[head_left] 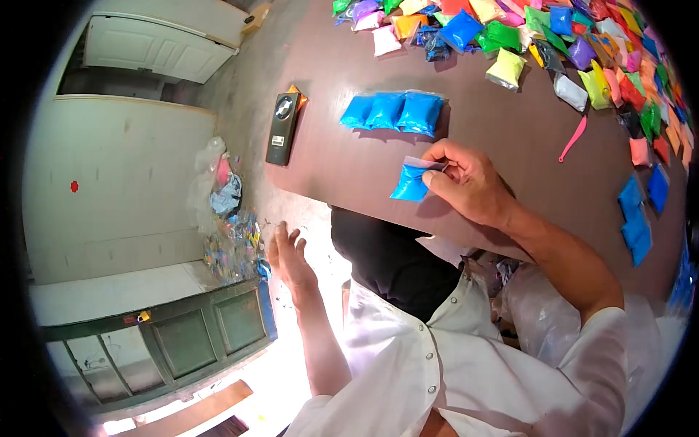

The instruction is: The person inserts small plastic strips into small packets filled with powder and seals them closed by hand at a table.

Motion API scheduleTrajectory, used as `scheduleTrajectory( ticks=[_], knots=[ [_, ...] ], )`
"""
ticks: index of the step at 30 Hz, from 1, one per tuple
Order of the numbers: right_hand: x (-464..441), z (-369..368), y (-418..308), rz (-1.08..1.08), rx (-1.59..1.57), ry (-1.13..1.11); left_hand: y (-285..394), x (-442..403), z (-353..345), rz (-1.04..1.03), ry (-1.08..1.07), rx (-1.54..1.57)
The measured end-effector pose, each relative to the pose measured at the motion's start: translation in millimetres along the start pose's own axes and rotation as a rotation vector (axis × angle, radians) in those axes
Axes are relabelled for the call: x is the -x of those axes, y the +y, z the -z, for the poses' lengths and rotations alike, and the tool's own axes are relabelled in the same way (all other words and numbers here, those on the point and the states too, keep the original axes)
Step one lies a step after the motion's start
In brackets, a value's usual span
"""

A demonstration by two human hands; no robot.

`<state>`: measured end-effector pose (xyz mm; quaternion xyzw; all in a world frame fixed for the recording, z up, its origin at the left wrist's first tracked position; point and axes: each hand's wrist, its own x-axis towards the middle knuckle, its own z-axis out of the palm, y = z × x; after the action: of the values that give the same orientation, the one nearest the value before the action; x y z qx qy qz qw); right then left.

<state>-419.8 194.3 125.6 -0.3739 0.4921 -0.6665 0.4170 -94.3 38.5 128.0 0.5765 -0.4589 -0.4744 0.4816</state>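
Between the thumb and fingers of my right hand (470,186) is the clear top edge of a blue packet (410,183), near the table's front edge. Just beyond it, three blue packets (386,111) lie side by side in a row, touching or overlapping. My left hand (290,258) is off the table at the left, its fingers apart and nothing in it.
A dark phone (282,129) lies at the table's (328,167) left edge, with an orange packet (297,95) beside it. Many colourful packets (502,36) are heaped at the back right. A pink tool (574,138) and more blue packets (635,221) lie at the right.
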Motion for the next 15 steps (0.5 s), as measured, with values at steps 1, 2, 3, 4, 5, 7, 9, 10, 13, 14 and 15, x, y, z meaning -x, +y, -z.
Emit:
scheduleTrajectory(
  ticks=[1,2,3,4,5,7,9,10,13,14,15],
  knots=[
    [-0.4,0.8,-0.9,-0.019,-0.003,-0.003,-10.8,-7.5,14.4,0.000,0.003,0.003],
    [-0.8,1.9,-2.3,-0.018,0.000,-0.005,-22.4,-13.9,27.2,0.098,0.003,-0.005],
    [-0.6,3.0,-3.4,-0.033,0.006,-0.027,-24.8,-13.3,30.3,0.197,0.002,-0.013],
    [-0.2,3.4,-3.7,-0.049,0.012,-0.049,-28.7,-11.2,33.1,0.201,0.003,-0.012],
    [-0.3,2.5,-1.0,-0.051,0.012,-0.053,-33.7,-7.7,35.5,0.146,-0.067,-0.117],
    [-1.8,0.5,6.3,0.001,-0.006,-0.008,-40.3,0.7,26.4,0.055,-0.134,-0.219],
    [-1.0,0.4,5.4,-0.015,-0.006,-0.011,-39.0,-3.3,21.7,0.161,-0.173,-0.088],
    [-1.2,0.2,4.4,-0.026,-0.005,-0.010,-37.0,-6.7,19.7,0.259,-0.217,0.045],
    [-1.2,0.7,2.3,-0.032,0.042,-0.018,-25.3,-10.2,7.1,0.338,-0.256,0.307],
    [-1.7,0.4,1.9,-0.030,0.038,-0.022,-22.0,-10.7,3.1,0.350,-0.257,0.378],
    [-1.4,0.1,1.5,-0.032,0.044,-0.019,-19.0,-10.0,-0.1,0.346,-0.255,0.375]
  ],
)
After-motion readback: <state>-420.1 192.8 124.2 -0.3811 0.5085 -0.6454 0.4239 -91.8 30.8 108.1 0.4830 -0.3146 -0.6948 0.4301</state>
